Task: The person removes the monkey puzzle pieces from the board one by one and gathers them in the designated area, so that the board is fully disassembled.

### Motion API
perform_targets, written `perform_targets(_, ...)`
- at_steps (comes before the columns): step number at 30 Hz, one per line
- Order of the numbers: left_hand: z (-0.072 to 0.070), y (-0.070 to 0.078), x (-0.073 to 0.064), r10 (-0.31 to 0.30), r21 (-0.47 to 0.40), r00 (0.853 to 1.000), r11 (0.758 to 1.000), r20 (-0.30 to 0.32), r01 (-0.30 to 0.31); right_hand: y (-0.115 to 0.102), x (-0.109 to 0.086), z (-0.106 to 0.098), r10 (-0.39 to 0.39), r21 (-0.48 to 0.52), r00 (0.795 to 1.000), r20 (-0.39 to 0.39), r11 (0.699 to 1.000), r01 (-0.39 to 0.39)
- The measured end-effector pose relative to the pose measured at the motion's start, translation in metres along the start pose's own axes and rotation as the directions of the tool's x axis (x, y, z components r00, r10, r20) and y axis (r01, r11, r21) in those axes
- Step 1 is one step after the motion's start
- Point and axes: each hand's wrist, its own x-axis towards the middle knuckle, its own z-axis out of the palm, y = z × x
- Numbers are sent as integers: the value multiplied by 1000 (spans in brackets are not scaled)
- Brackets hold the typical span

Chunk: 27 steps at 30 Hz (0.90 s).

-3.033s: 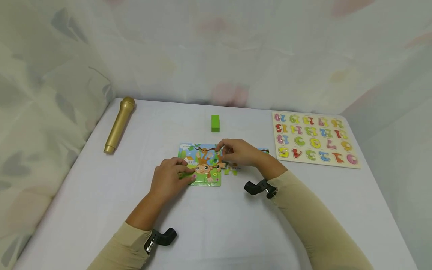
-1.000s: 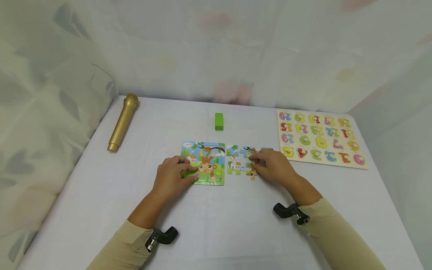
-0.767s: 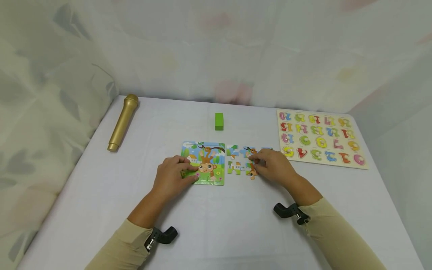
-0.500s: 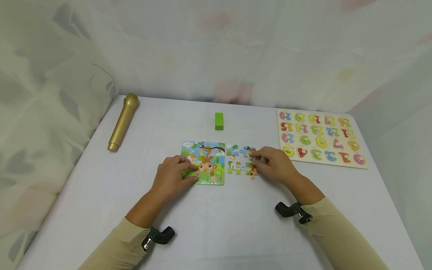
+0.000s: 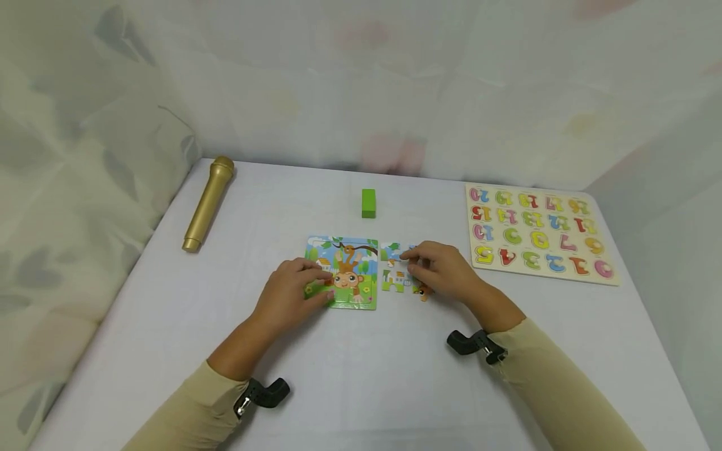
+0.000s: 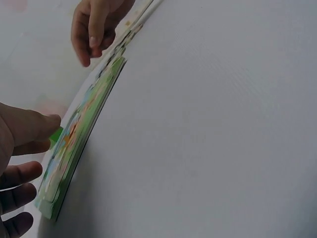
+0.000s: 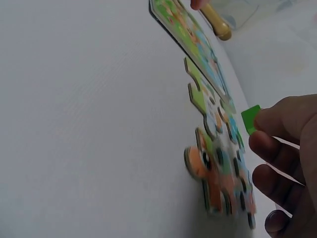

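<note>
In the head view my left hand (image 5: 290,291) lies over the left edge of a monkey jigsaw puzzle (image 5: 355,305) in a thin green-edged frame. The left wrist view has those fingers (image 6: 22,173) spread, close over the board, with nothing between them. To the board's right lie several loose jigsaw pieces (image 5: 393,280); one shows a house, another an orange monkey face (image 7: 198,162). Above these pieces hovers my right hand (image 5: 442,272), its fingers (image 7: 272,148) loosely bent around nothing. It hides part of the rightmost pieces in the head view.
A green block (image 5: 368,204) stands behind the puzzle. At the back left lies a gold microphone (image 5: 207,205). A wooden number board (image 5: 543,235) occupies the back right of the white table (image 5: 361,382). Patterned cloth (image 5: 316,81) hangs around the table.
Three seconds ago my right hand held a monkey jigsaw piece at the board's right edge; that piece now lies among the loose ones. Since half a second ago, the hand has shifted slightly left.
</note>
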Motion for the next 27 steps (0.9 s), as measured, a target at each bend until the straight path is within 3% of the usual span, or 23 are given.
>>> perform_targets(4,5,6,3,3,-13,1000,1000,3,-3,-4,11,8,-19,12,999,26,1000,19)
perform_targets(12,16,11,8,77,9,997,997,-2,-77,-14,28,25,-102,69,995,17,992,101)
perform_targets(20,20,12,9,89,8,996,996,-12,-88,-25,41,38,-12,53,995,95,999,7)
perform_targets(27,23,10,9,72,-6,997,997,-9,-72,-37,53,42,-47,-29,989,137,998,51)
